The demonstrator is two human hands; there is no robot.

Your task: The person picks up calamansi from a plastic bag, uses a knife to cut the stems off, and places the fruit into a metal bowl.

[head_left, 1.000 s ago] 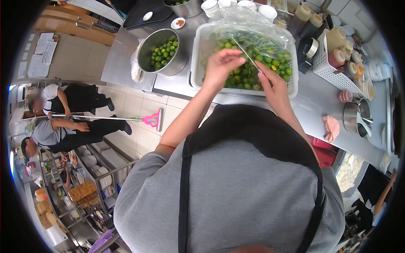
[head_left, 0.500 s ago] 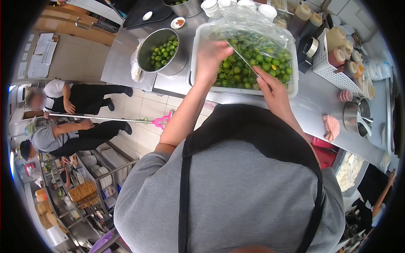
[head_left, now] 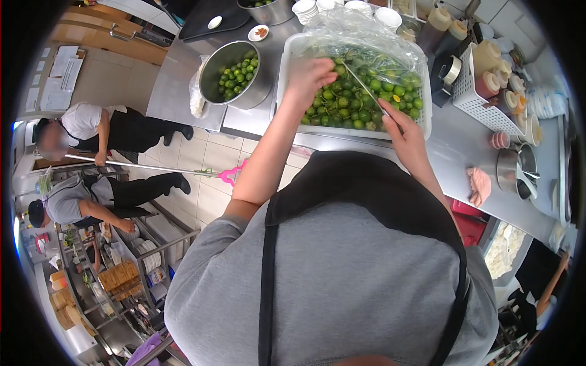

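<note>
Limes [head_left: 345, 100]: a wide heap, green, one showing a yellow patch, lying in a white bin [head_left: 426, 113] on the metal table [head_left: 174, 91]. Over the far part of the heap, a crumpled clear plastic bag [head_left: 366, 36]. Knife [head_left: 361, 82]: one, thin-bladed, held above the limes, its tip pointing away from the body and toward the left hand's side. Right hand [head_left: 406, 131]: fingers closed round the knife handle, near the bin's right side. Left hand [head_left: 303, 79]: blurred, over the bin's left side, fingers partly bent toward the blade tip; whether they gripped a lime could not be told. Handling note, by judgement: a small round fruit of this kind wanted a firm pinch at its sides, fingertips tucked clear of the edge, and a blade moved in short, light strokes rather than pushed toward the palm. To the left of the bin, a steel pot [head_left: 259, 91] holding more limes; beyond it, a small dish [head_left: 258, 32] of reddish bits. To the right, a white basket [head_left: 486, 111] of sauce bottles and a pink cloth [head_left: 479, 185]. On the floor side, two co-workers, one [head_left: 85, 120] holding a pink-headed mop [head_left: 229, 175], the other [head_left: 67, 198] at the shelves.
</note>
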